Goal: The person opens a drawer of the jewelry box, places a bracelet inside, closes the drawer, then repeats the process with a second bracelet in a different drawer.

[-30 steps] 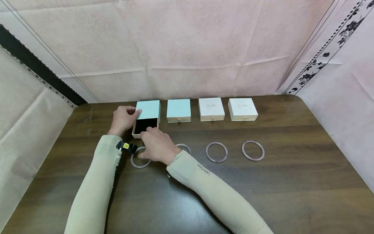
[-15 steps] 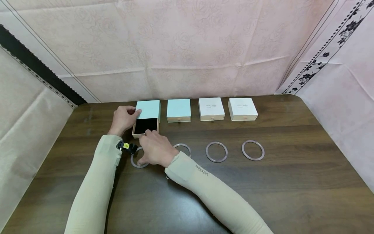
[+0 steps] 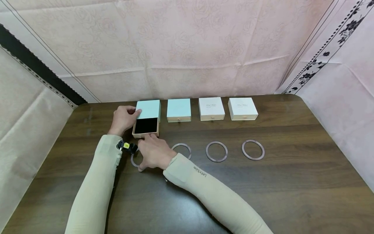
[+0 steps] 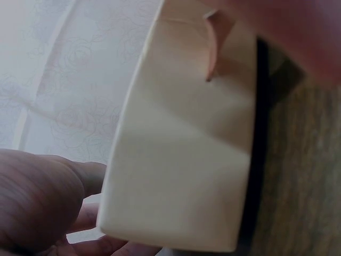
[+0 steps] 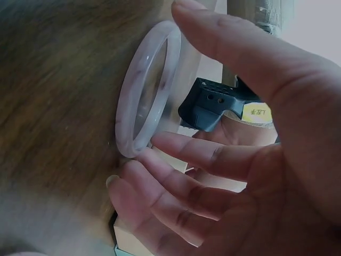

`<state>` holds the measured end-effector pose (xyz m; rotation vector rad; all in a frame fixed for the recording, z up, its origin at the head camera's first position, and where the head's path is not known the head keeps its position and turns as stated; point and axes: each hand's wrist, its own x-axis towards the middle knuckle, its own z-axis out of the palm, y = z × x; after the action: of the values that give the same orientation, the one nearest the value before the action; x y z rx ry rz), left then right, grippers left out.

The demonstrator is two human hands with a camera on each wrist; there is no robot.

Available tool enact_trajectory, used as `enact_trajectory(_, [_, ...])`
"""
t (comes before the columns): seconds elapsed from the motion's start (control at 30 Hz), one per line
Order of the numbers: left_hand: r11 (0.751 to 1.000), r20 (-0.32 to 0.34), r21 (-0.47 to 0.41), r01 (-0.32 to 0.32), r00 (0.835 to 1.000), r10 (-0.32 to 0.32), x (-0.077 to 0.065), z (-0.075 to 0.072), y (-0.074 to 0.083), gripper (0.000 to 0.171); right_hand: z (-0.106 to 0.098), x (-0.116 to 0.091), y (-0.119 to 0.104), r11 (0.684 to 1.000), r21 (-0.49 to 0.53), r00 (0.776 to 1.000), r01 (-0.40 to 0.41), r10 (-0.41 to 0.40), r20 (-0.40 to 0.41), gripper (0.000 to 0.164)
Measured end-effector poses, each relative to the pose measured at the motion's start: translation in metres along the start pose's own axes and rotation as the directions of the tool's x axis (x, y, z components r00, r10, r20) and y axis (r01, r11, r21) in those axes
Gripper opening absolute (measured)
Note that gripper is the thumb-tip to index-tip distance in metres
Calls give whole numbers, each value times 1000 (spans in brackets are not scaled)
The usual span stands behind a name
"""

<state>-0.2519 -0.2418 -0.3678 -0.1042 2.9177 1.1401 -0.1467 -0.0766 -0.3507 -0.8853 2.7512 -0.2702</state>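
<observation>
In the head view my left hand (image 3: 123, 119) grips the left side of a mint slide-out gift box (image 3: 148, 109), its thumb on the lid. The black-lined drawer (image 3: 137, 135) is pulled out toward me. In the left wrist view, the cream drawer front (image 4: 170, 144) with its ribbon pull tab (image 4: 214, 45) fills the middle. My right hand (image 3: 155, 151) is spread palm-down over the leftmost pale lilac bangle (image 3: 132, 160), partly hiding it. From the right wrist, fingertips (image 5: 133, 176) are right at the rim of this marbled bangle, with the thumb apart.
A second mint box (image 3: 179, 110) and two white boxes (image 3: 211, 109) stand in a row to the right. Three more bangles (image 3: 217, 161) lie in front of them on the brown wooden table (image 3: 292, 182). A pink patterned cloth (image 3: 187, 48) hangs behind.
My right hand has drawn back from the drawer front, toward me and slightly left, over the leftmost bangle. The left hand and the box have stayed put.
</observation>
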Motion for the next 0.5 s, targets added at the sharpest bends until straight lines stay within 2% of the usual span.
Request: enact_trajectory(0.5, [1000, -3, 8, 11, 1000, -11, 2, 0, -1, 52, 4, 1, -3, 999, -43, 1000, -6, 6, 10, 52])
